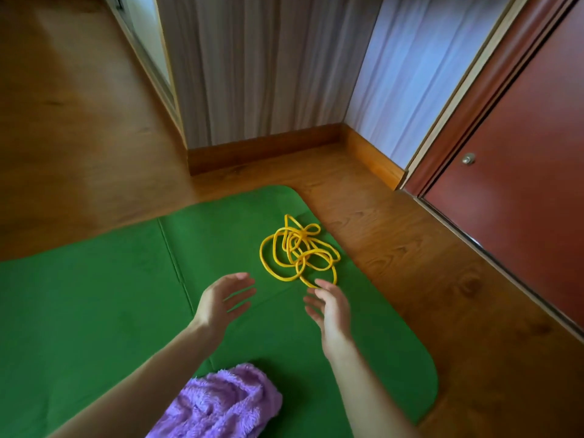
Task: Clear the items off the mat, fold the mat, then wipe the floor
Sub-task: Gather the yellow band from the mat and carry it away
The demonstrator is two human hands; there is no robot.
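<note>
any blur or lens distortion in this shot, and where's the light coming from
Head view: wide-angle bending curves the door frame and the mat edge; left floor and both hands, left hand, right hand, are slightly soft from motion; the yellow rope stays fairly sharp; soft daylight brightens the wall at upper right; no harsh glare.

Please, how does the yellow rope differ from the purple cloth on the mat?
The yellow rope is thin and lies in loose tangled loops; the purple cloth is thick, fluffy and bunched in a heap. The rope lies at the mat's far end, just beyond both open hands; the cloth lies nearer the person, between the forearms. Both rest on the green mat, untouched.
</note>
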